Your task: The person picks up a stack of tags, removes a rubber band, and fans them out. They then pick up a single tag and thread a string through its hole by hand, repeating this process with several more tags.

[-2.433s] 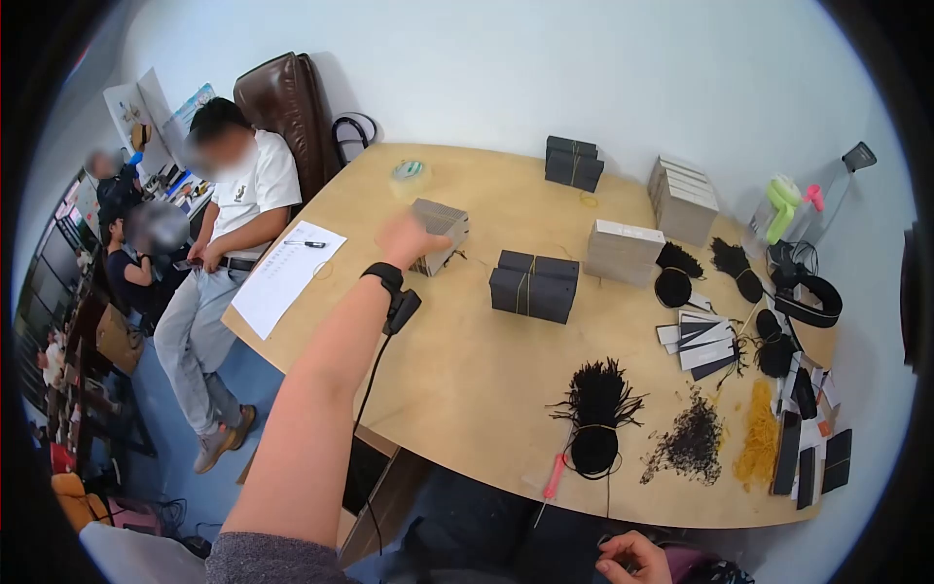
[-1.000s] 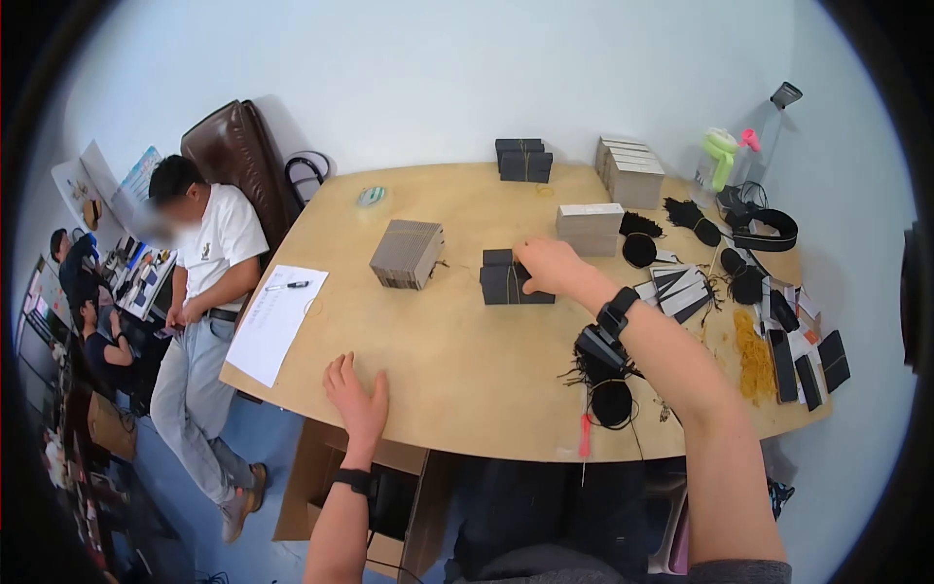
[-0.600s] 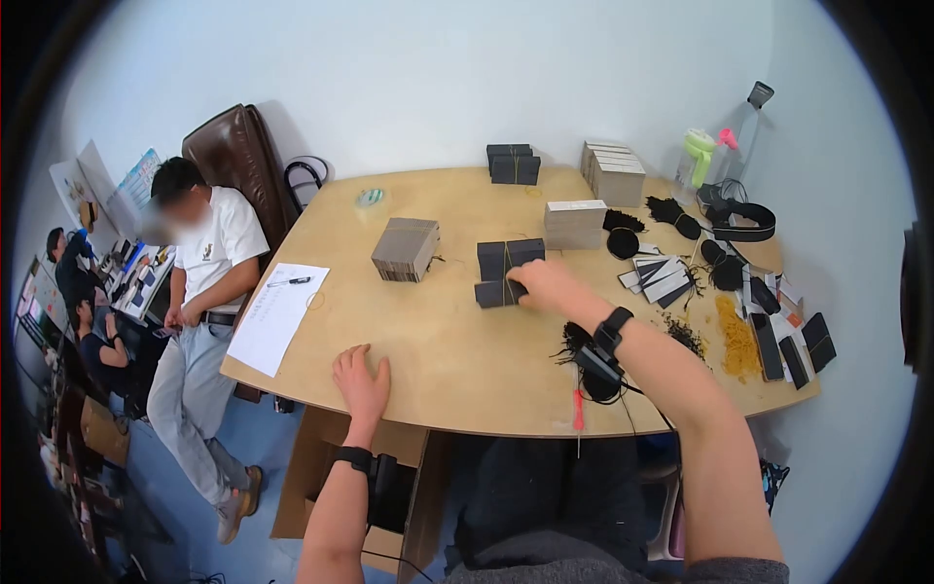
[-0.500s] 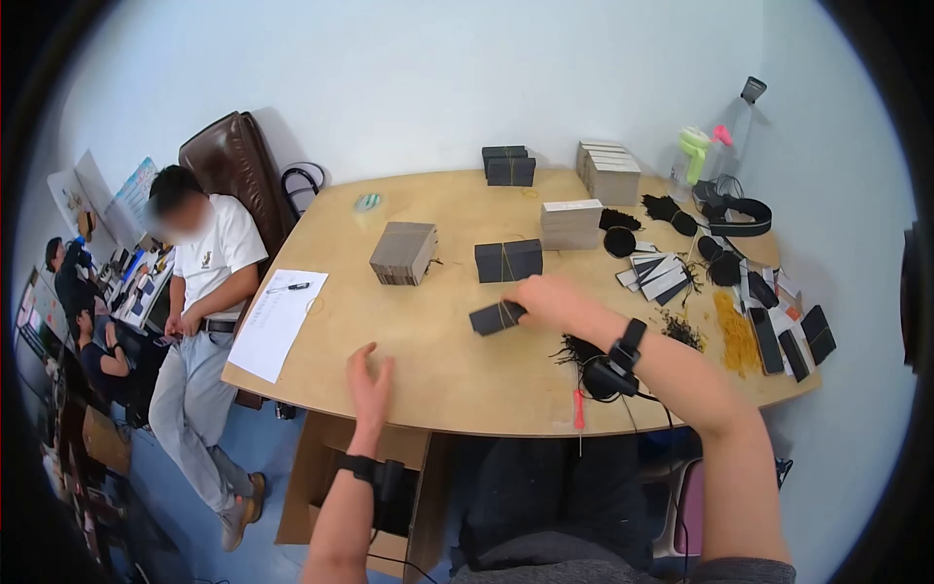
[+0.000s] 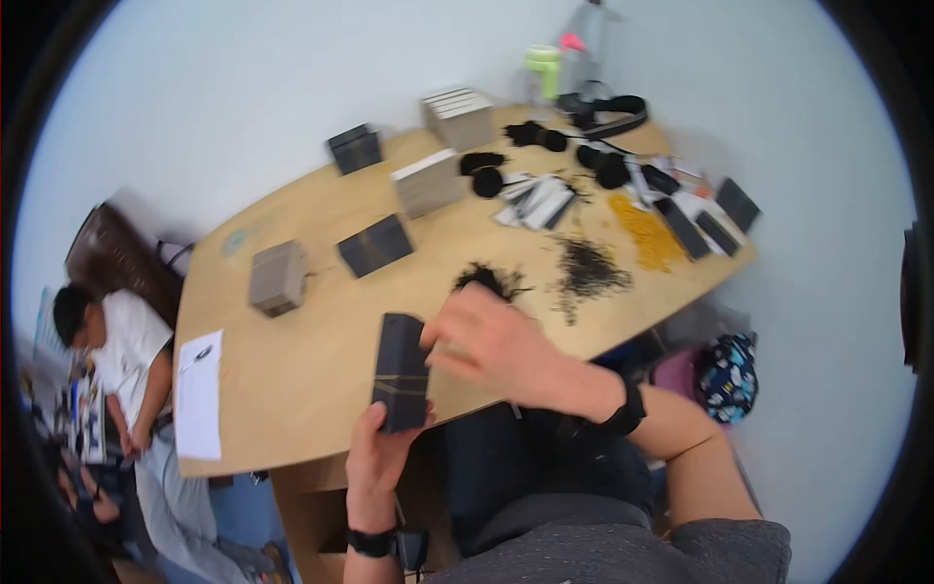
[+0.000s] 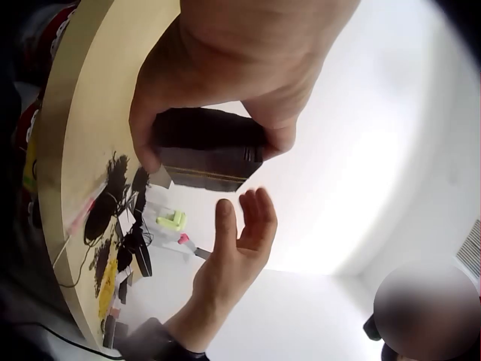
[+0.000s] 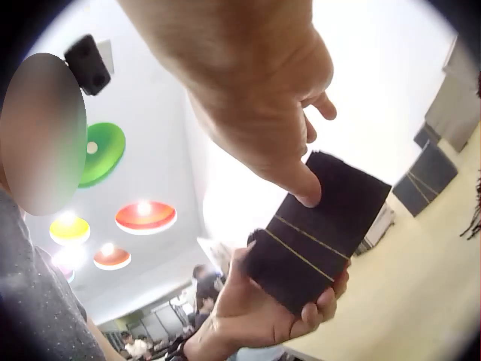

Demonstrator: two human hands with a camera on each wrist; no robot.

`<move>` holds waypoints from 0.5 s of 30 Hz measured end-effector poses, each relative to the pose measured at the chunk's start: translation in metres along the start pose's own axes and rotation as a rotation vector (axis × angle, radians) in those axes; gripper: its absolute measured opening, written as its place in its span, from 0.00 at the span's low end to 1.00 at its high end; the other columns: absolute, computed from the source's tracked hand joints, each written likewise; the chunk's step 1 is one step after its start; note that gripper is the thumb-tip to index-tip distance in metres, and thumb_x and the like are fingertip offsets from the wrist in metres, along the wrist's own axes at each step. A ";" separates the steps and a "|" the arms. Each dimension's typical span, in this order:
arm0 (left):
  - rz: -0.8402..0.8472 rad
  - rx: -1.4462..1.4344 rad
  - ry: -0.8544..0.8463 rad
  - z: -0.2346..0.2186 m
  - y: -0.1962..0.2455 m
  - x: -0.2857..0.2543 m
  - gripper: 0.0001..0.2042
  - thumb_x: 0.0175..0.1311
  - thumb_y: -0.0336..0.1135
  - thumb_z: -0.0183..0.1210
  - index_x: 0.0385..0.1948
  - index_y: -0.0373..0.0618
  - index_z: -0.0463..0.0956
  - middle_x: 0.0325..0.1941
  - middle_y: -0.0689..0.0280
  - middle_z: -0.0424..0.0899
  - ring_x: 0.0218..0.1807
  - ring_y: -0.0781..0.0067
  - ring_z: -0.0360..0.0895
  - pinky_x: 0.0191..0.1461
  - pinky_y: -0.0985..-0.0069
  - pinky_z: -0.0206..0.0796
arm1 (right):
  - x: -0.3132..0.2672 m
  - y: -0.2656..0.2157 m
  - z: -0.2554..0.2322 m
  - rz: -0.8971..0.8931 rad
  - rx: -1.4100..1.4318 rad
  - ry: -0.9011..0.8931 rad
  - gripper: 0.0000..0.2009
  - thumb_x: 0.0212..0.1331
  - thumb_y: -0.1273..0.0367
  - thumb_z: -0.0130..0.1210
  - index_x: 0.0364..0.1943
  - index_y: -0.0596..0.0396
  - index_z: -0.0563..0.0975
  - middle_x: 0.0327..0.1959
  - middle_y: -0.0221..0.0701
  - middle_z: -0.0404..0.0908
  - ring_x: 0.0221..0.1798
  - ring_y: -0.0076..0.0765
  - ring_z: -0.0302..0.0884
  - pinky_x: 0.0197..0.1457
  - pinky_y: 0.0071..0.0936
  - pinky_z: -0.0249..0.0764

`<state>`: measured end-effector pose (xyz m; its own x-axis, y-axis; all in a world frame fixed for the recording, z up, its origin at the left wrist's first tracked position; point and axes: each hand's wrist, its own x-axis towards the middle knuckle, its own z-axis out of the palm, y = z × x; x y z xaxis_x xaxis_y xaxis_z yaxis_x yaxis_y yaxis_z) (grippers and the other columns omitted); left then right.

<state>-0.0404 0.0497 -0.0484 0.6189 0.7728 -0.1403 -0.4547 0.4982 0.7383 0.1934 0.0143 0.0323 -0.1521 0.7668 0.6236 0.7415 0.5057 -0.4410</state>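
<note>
**Black bundle in left hand, free end outward**

Bundle (image 5: 399,355) was above the table's (image 5: 292,389) near edge. Left hand (image 5: 377,453) gripped its near end, thumb and fingers on opposite sides. Long axis ran outward, free end toward the table's far side; yellow band (image 5: 401,378) crossed it the short way. Right hand (image 5: 501,346) was at the free end, thumb and fingers apart; couldn't tell contact. Grey block (image 5: 276,279) sat table-left.

An office serves as a workshop. A brown chair (image 5: 105,238) stands by a bench (image 5: 311,384) bearing banded stacks (image 5: 377,245), paper (image 5: 199,414) and a pen (image 5: 202,354).
</note>
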 end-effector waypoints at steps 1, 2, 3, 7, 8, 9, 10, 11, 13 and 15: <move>-0.013 -0.024 0.000 0.003 -0.003 -0.003 0.26 0.69 0.45 0.52 0.61 0.32 0.66 0.56 0.53 0.79 0.58 0.54 0.78 0.62 0.54 0.69 | -0.015 -0.003 0.005 0.066 0.140 -0.025 0.09 0.54 0.70 0.64 0.36 0.53 0.76 0.33 0.33 0.74 0.42 0.43 0.75 0.44 0.37 0.73; -0.034 -0.043 -0.007 0.006 -0.007 -0.005 0.27 0.70 0.45 0.51 0.62 0.32 0.66 0.57 0.52 0.78 0.58 0.53 0.77 0.62 0.53 0.69 | -0.029 -0.001 0.017 0.083 0.203 -0.025 0.08 0.56 0.67 0.63 0.35 0.52 0.76 0.32 0.32 0.74 0.40 0.42 0.75 0.42 0.37 0.72; -0.023 -0.005 -0.016 0.006 -0.013 -0.006 0.28 0.69 0.46 0.52 0.62 0.33 0.65 0.58 0.52 0.78 0.58 0.55 0.77 0.62 0.53 0.69 | -0.040 0.001 0.026 0.083 0.228 0.001 0.08 0.56 0.66 0.62 0.34 0.53 0.75 0.31 0.32 0.73 0.39 0.41 0.75 0.41 0.36 0.72; -0.017 0.091 -0.008 0.026 -0.028 -0.020 0.29 0.68 0.49 0.53 0.61 0.33 0.66 0.59 0.53 0.76 0.57 0.59 0.77 0.61 0.57 0.70 | -0.067 -0.008 0.033 0.167 0.381 0.023 0.06 0.55 0.70 0.59 0.29 0.53 0.73 0.30 0.31 0.70 0.36 0.37 0.74 0.35 0.34 0.70; 0.009 0.186 -0.013 0.030 -0.030 -0.025 0.29 0.66 0.49 0.54 0.60 0.32 0.67 0.57 0.53 0.77 0.56 0.61 0.78 0.61 0.59 0.70 | -0.072 -0.013 0.028 0.215 0.406 0.036 0.06 0.53 0.72 0.58 0.26 0.54 0.71 0.29 0.30 0.68 0.31 0.37 0.74 0.32 0.33 0.69; -0.018 0.191 -0.033 0.026 -0.033 -0.028 0.29 0.66 0.49 0.54 0.60 0.32 0.67 0.57 0.53 0.77 0.56 0.61 0.78 0.61 0.59 0.70 | -0.077 -0.015 0.028 0.207 0.411 0.063 0.07 0.52 0.72 0.58 0.25 0.54 0.70 0.29 0.30 0.68 0.29 0.37 0.73 0.30 0.32 0.68; -0.038 0.196 -0.061 0.017 -0.034 -0.031 0.30 0.67 0.50 0.55 0.63 0.36 0.64 0.60 0.55 0.75 0.59 0.61 0.75 0.63 0.57 0.68 | -0.083 -0.018 0.030 0.188 0.420 0.087 0.08 0.52 0.73 0.58 0.24 0.55 0.69 0.29 0.30 0.67 0.27 0.37 0.72 0.28 0.32 0.67; -0.049 0.202 -0.087 0.009 -0.035 -0.036 0.31 0.68 0.51 0.56 0.66 0.40 0.61 0.63 0.57 0.72 0.62 0.61 0.72 0.64 0.55 0.66 | -0.089 -0.022 0.030 0.194 0.413 0.101 0.08 0.52 0.73 0.58 0.24 0.55 0.69 0.29 0.30 0.67 0.27 0.37 0.72 0.28 0.32 0.67; -0.051 0.226 -0.083 0.000 -0.038 -0.046 0.31 0.68 0.50 0.55 0.66 0.40 0.61 0.63 0.57 0.72 0.62 0.61 0.72 0.64 0.55 0.65 | -0.102 -0.031 0.030 0.180 0.440 0.101 0.08 0.50 0.74 0.58 0.24 0.55 0.68 0.27 0.31 0.67 0.24 0.36 0.71 0.26 0.30 0.65; -0.198 0.274 0.038 -0.007 -0.043 -0.063 0.37 0.70 0.59 0.47 0.68 0.33 0.59 0.69 0.53 0.67 0.69 0.56 0.63 0.76 0.62 0.48 | -0.113 -0.037 0.035 0.195 0.541 0.103 0.09 0.50 0.74 0.59 0.23 0.55 0.68 0.24 0.31 0.67 0.23 0.35 0.71 0.26 0.30 0.64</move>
<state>-0.0642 -0.0182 -0.0760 0.6513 0.6884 -0.3193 -0.1359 0.5198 0.8434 0.1600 -0.0770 -0.0444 0.0379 0.8374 0.5453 0.3064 0.5097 -0.8039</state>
